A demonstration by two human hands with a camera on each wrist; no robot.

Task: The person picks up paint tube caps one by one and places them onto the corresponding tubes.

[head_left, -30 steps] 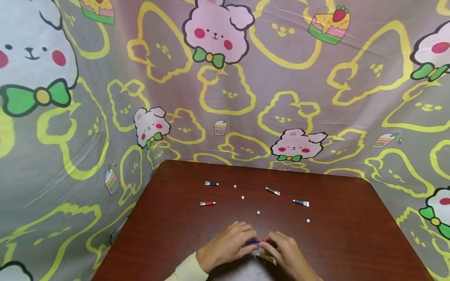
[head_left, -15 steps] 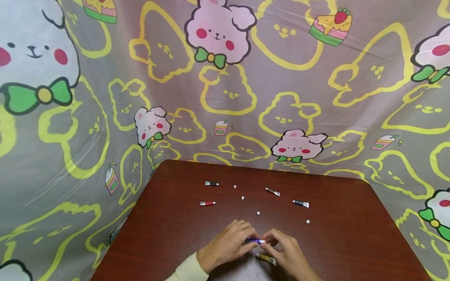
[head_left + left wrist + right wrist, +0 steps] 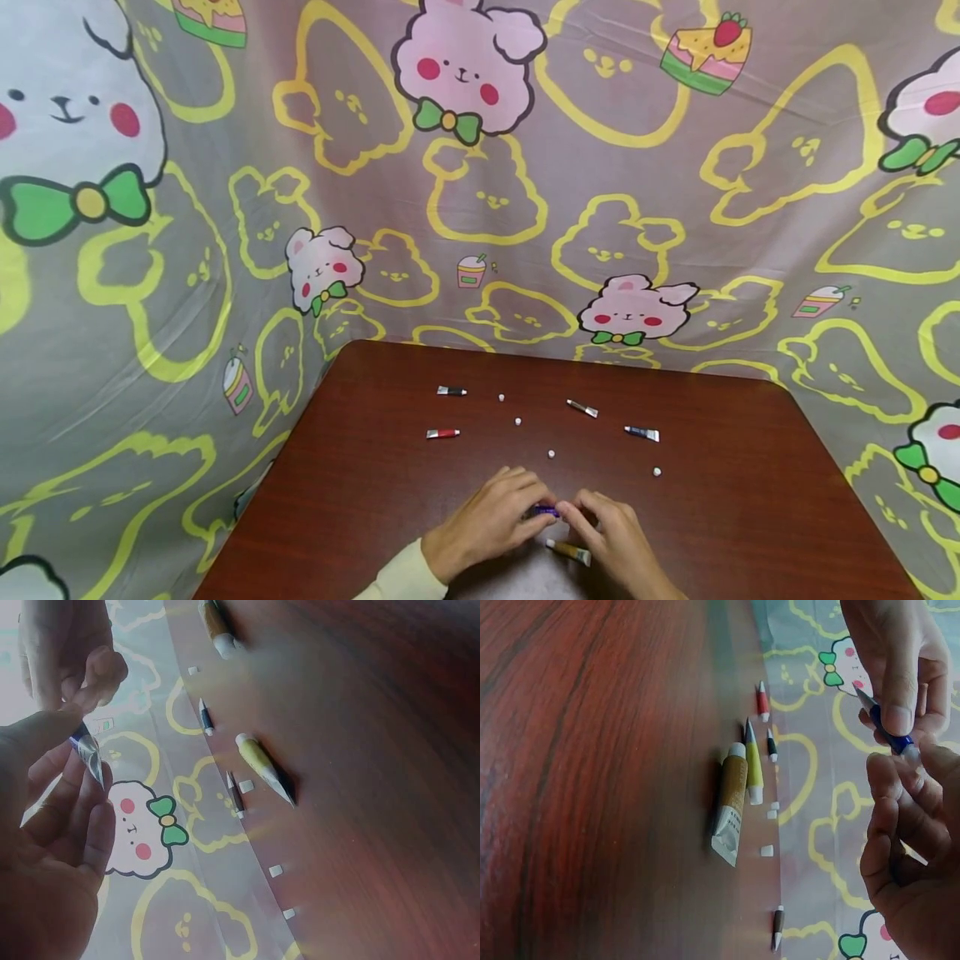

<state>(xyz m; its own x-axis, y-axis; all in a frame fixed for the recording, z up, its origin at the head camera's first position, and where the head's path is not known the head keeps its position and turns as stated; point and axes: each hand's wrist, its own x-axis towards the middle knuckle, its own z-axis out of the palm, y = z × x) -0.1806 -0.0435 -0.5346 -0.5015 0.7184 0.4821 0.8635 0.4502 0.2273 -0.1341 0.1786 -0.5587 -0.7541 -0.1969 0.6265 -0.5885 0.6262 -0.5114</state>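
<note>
My left hand (image 3: 491,517) holds a small blue-purple paint tube (image 3: 889,731) between thumb and fingers, above the table near its front edge. The tube's crimped silver end (image 3: 91,759) points back toward the left palm. At the other end, my right hand (image 3: 618,537) pinches the white cap (image 3: 911,754) with thumb and forefinger. Below the hands an ochre paint tube (image 3: 570,552) with a white cap lies on the table. A yellow tube (image 3: 753,765) lies beside it in the right wrist view; the left hand hides it in the head view.
Farther back on the brown table (image 3: 360,500) lie a black tube (image 3: 453,392), a red tube (image 3: 444,434), a brown tube (image 3: 582,408) and a dark blue tube (image 3: 642,433). Several small white caps, one (image 3: 551,454) nearest the hands, lie among them. A patterned cloth (image 3: 495,317) hangs behind.
The right fingers stood a little off half a second ago, showing the white cap; now they cover it in the head view. The purple tube has risen slightly in view, still in the left hand.
</note>
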